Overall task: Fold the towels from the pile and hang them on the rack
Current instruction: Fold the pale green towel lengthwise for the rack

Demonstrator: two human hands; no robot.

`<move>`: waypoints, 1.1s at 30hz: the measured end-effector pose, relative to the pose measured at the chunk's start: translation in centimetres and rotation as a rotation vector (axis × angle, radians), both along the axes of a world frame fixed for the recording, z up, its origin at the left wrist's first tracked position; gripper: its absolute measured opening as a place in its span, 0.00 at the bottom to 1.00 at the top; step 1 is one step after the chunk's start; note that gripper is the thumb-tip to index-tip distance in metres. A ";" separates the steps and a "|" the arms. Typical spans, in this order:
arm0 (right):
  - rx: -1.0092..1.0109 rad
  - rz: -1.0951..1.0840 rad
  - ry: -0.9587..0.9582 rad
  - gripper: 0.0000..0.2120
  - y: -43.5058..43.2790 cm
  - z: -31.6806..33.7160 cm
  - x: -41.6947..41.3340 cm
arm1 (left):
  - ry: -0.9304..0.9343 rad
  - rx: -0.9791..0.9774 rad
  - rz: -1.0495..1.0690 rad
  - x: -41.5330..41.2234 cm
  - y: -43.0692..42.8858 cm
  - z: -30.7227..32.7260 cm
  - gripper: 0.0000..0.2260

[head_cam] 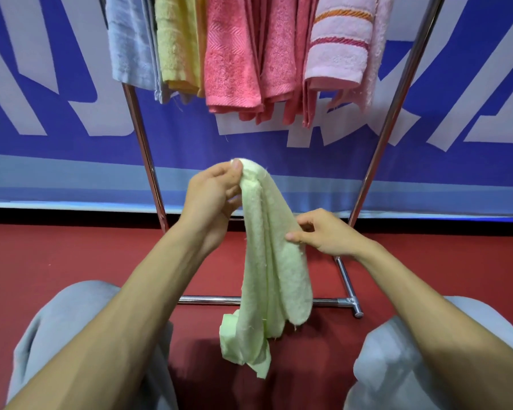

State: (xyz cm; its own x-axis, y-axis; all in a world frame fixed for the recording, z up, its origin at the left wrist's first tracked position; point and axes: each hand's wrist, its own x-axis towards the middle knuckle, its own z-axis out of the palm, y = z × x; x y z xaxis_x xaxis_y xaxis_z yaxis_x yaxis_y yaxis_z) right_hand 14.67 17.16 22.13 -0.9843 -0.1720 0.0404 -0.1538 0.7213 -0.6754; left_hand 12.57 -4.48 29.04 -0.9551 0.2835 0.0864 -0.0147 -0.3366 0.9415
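A pale green towel hangs bunched in front of me, its lower end drooping between my knees. My left hand pinches its top end between thumb and fingers. My right hand pinches the towel's right edge lower down. Behind stands a chrome rack with several folded towels hung at the top: a light blue towel, a yellow towel, coral pink towels and a pink striped towel. The pile is out of view.
The rack's base bar lies on the red floor just beyond my grey-trousered knees. A blue banner with white letters covers the wall behind the rack.
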 end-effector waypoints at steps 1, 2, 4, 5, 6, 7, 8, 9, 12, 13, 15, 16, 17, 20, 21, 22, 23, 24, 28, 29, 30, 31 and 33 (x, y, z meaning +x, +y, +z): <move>0.037 -0.006 -0.001 0.11 0.0 -0.2 -0.1 | -0.041 0.052 0.007 -0.1 -0.4 0.1 0.09; 0.076 -0.009 -0.001 0.09 0.2 -0.4 -0.3 | -0.092 0.116 0.016 -0.3 -0.7 0.2 0.09; 0.130 -0.018 -0.011 0.07 0.3 -0.8 -0.6 | -0.211 0.284 0.032 -0.6 -1.4 0.4 0.09; 0.146 -0.023 -0.022 0.06 0.3 -0.9 -0.6 | -0.269 0.369 0.040 -0.8 -1.7 0.5 0.09; 0.161 -0.022 -0.028 0.08 0.4 -1.1 -0.8 | -0.318 0.439 0.054 -1.0 -1.9 0.6 0.09; 0.175 -0.018 -0.031 0.11 0.4 -1.3 -0.9 | -0.358 0.488 0.078 -1.2 -2.2 0.6 0.09; 0.184 -0.021 -0.040 0.13 0.5 -1.4 -1.0 | -0.396 0.524 0.107 -1.3 -2.5 0.7 0.08; 0.190 -0.034 -0.054 0.13 0.6 -1.7 -1.1 | -0.437 0.561 0.137 -1.5 -2.8 0.7 0.08; 0.164 -0.086 -0.126 0.14 1.4 -2.9 -1.1 | -0.601 0.689 0.207 -1.6 -3.4 0.6 0.09; 0.140 -0.102 -0.172 0.16 1.7 -3.4 -1.0 | -0.642 0.705 0.229 -1.6 -3.5 0.5 0.10; 0.125 -0.107 -0.260 0.14 2.3 -4.2 -0.8 | -0.676 0.688 0.250 -1.8 -3.5 0.2 0.10; 0.121 -0.108 -0.296 0.13 2.4 -4.4 -0.7 | -0.678 0.678 0.253 -1.9 -3.5 0.1 0.10; 0.105 -0.114 -0.320 0.12 2.5 -4.5 -0.7 | -0.678 0.671 0.255 -1.9 -3.5 0.0 0.09; 0.002 -0.166 -0.329 0.07 2.2 -3.6 -0.7 | -0.661 0.636 0.280 -2.2 -3.5 0.0 0.09; -0.068 -0.188 -0.328 0.05 1.8 -3.0 -0.5 | -0.654 0.605 0.291 -2.3 -3.6 -0.1 0.08; -0.141 -0.199 -0.320 0.05 1.4 -2.2 -0.3 | -0.652 0.555 0.299 -2.4 -3.5 -0.2 0.07; -0.213 -0.190 -0.295 0.06 1.0 -1.4 0.0 | -0.651 0.484 0.307 -2.5 -3.4 -0.4 0.07; -0.276 -0.163 -0.254 0.06 0.5 -0.5 0.3 | -0.643 0.408 0.313 -2.5 -3.2 -0.5 0.07; -0.563 -0.035 -0.132 0.05 -0.8 2.5 1.8 | -0.510 0.183 0.279 -2.4 -2.1 -1.1 0.04; -0.610 -0.008 -0.127 0.07 -1.0 3.1 2.2 | -0.471 0.146 0.254 -2.2 -1.8 -1.1 0.03; -0.618 0.016 -0.115 0.10 -1.0 3.5 2.4 | -0.436 0.117 0.226 -2.0 -1.4 -1.1 0.02; -0.580 0.030 -0.090 0.13 -1.2 3.9 2.7 | -0.404 0.092 0.208 -1.8 -1.1 -1.2 0.02; -0.385 -0.005 0.020 0.17 -1.6 4.0 2.8 | -0.357 0.043 0.217 -1.5 -0.3 -1.5 0.02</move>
